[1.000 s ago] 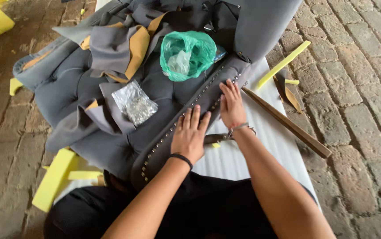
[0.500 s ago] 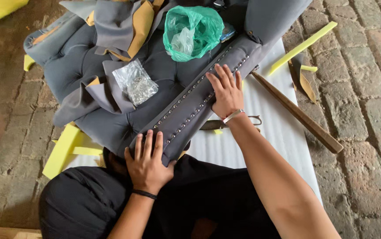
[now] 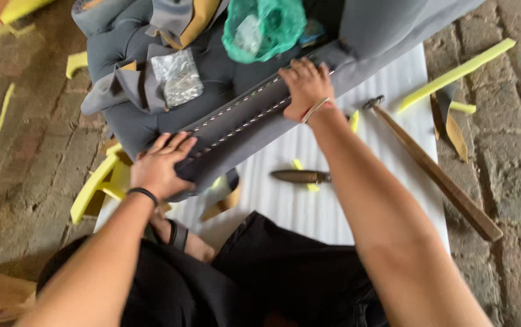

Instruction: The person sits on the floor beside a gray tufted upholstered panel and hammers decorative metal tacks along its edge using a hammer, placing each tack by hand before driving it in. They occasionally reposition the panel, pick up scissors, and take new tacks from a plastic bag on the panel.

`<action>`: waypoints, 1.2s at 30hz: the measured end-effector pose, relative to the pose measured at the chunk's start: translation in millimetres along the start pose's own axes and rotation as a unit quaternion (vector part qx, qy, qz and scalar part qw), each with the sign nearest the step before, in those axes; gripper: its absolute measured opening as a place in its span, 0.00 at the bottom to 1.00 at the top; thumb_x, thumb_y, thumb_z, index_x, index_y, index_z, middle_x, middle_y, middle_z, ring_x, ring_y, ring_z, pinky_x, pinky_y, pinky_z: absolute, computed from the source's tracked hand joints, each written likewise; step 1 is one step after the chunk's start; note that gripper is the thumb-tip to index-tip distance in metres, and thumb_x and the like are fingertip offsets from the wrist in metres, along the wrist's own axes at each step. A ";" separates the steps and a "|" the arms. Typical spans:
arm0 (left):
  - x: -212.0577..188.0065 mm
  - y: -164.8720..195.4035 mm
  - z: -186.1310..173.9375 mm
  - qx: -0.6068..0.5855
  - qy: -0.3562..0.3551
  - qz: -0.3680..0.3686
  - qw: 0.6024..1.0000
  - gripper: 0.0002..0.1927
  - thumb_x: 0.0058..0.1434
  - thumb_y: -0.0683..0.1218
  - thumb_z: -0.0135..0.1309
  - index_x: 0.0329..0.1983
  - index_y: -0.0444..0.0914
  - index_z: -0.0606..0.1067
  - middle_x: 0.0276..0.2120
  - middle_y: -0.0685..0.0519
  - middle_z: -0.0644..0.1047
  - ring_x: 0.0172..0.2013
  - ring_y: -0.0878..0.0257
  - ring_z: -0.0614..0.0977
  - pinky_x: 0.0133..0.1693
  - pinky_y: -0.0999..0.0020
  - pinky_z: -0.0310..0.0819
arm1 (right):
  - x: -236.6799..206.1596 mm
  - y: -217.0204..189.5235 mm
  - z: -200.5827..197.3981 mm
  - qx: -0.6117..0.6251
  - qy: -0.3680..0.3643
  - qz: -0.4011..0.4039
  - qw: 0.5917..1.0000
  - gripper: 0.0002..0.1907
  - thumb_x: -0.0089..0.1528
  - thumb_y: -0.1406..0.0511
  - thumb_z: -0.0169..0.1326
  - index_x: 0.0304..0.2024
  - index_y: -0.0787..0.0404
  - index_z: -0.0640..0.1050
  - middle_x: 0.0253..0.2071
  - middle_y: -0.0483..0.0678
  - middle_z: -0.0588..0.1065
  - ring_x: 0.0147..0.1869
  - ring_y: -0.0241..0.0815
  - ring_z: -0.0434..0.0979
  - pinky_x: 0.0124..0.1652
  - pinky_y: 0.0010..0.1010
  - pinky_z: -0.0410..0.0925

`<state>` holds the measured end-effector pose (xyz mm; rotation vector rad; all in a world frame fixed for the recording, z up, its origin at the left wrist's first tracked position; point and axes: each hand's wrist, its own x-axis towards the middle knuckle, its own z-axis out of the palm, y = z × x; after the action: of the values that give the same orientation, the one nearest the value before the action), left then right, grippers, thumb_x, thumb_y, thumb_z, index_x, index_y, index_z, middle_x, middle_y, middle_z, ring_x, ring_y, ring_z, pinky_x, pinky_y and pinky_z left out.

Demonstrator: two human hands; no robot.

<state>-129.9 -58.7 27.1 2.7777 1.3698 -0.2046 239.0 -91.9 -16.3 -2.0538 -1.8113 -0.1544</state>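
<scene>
- Pressing down with both hands, we hold a grey upholstered piece (image 3: 236, 121) whose studded band runs in two rows of metal nails from lower left to upper right.
- Our left hand (image 3: 160, 166) lies at the lower end of the band, fingers spread flat and apart, gripping nothing.
- Our right hand (image 3: 304, 88) lies flat on the upper end, fingers loosely together, palm down, not clamped.
- The piece rests partly on a white foam sheet (image 3: 393, 139) over a brick floor (image 3: 508, 139).
- On the piece sit a green plastic bag (image 3: 266, 24) and a small clear bag (image 3: 178, 75).
- A wooden-handled hammer (image 3: 436, 172) and a small dark tool (image 3: 301, 176) lie on the sheet, well apart from our hands.
- Yellow foam strips (image 3: 454, 72) lie scattered around.
</scene>
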 end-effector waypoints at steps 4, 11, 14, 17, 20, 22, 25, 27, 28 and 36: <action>46.7 -41.1 -30.6 -0.020 -0.060 0.044 0.997 0.72 0.26 0.53 0.76 0.75 0.58 0.47 0.76 0.53 0.51 0.72 0.49 0.56 0.66 0.46 0.60 | -25.3 5.5 11.3 0.111 0.012 -0.108 0.988 0.39 0.54 0.54 0.65 0.66 0.55 0.70 0.73 0.59 0.58 0.77 0.60 0.52 0.70 0.49 0.51; 85.2 -62.6 -14.8 0.094 -0.219 -0.085 0.967 0.80 0.37 0.60 0.75 0.79 0.63 0.27 0.72 0.39 0.54 0.70 0.36 0.62 0.68 0.42 0.60 | -142.5 48.5 -28.4 0.159 -0.072 0.158 0.972 0.25 0.54 0.59 0.63 0.54 0.54 0.79 0.67 0.53 0.69 0.70 0.54 0.66 0.63 0.42 0.64; 79.3 -71.5 2.6 0.057 -0.154 -0.078 0.983 0.69 0.46 0.66 0.66 0.78 0.65 0.29 0.70 0.38 0.56 0.69 0.33 0.60 0.67 0.37 0.54 | -164.8 18.7 -32.3 0.311 -0.077 0.306 0.896 0.23 0.56 0.58 0.60 0.54 0.52 0.79 0.68 0.47 0.70 0.54 0.53 0.80 0.56 0.39 0.71; 81.1 -86.6 11.8 0.043 -0.145 -0.073 0.986 0.58 0.56 0.66 0.55 0.78 0.65 0.30 0.69 0.36 0.55 0.68 0.30 0.59 0.65 0.33 0.53 | -182.5 6.2 -27.3 0.270 -0.025 0.242 0.932 0.28 0.52 0.57 0.68 0.54 0.56 0.79 0.59 0.55 0.74 0.62 0.55 0.75 0.58 0.40 0.70; 79.3 -92.3 23.1 0.038 -0.123 -0.021 0.991 0.53 0.60 0.63 0.51 0.81 0.64 0.33 0.67 0.31 0.56 0.65 0.24 0.61 0.65 0.34 0.56 | -203.2 22.8 -32.8 0.204 -0.068 0.277 0.937 0.27 0.53 0.56 0.67 0.54 0.55 0.79 0.61 0.54 0.74 0.59 0.56 0.76 0.55 0.42 0.69; 73.7 -97.5 26.4 0.051 -0.048 -0.019 0.997 0.48 0.65 0.60 0.45 0.84 0.65 0.36 0.64 0.33 0.64 0.63 0.26 0.68 0.68 0.33 0.57 | -208.5 30.1 -41.7 0.172 -0.108 0.358 0.912 0.29 0.53 0.56 0.68 0.56 0.53 0.79 0.57 0.57 0.76 0.58 0.56 0.77 0.56 0.41 0.70; 64.9 -99.7 18.3 -0.024 -0.059 0.014 0.998 0.49 0.62 0.61 0.49 0.82 0.63 0.37 0.64 0.27 0.60 0.61 0.23 0.66 0.66 0.33 0.58 | -208.1 12.0 -56.4 0.192 -0.117 0.442 0.868 0.29 0.54 0.55 0.66 0.57 0.53 0.78 0.52 0.57 0.79 0.55 0.55 0.81 0.54 0.42 0.72; 57.4 -100.4 12.6 -0.034 -0.063 -0.008 0.997 0.49 0.61 0.59 0.50 0.79 0.65 0.36 0.67 0.33 0.56 0.65 0.26 0.61 0.64 0.30 0.53 | -204.1 -16.7 -68.6 0.177 -0.103 0.425 0.882 0.29 0.54 0.54 0.66 0.56 0.52 0.79 0.51 0.56 0.80 0.54 0.55 0.81 0.54 0.43 0.72; 53.6 -99.8 8.6 -0.040 -0.068 -0.018 0.997 0.50 0.60 0.58 0.50 0.78 0.67 0.36 0.69 0.36 0.54 0.66 0.28 0.58 0.64 0.29 0.50 | -204.2 -29.8 -73.0 0.146 -0.104 0.386 0.905 0.29 0.54 0.53 0.67 0.56 0.52 0.80 0.51 0.57 0.79 0.55 0.56 0.79 0.55 0.43 0.71; 12.4 -94.7 0.6 -0.035 0.006 -0.033 0.999 0.45 0.61 0.59 0.52 0.79 0.67 0.45 0.65 0.46 0.62 0.67 0.42 0.63 0.61 0.33 0.58 | -184.0 -84.6 -122.9 0.075 -0.101 0.352 0.928 0.27 0.54 0.49 0.67 0.52 0.52 0.81 0.47 0.56 0.80 0.54 0.54 0.79 0.56 0.39 0.70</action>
<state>-197.5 8.7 27.1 2.6833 1.4425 -0.1401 149.6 -300.1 52.7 -2.5243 -1.0274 0.3951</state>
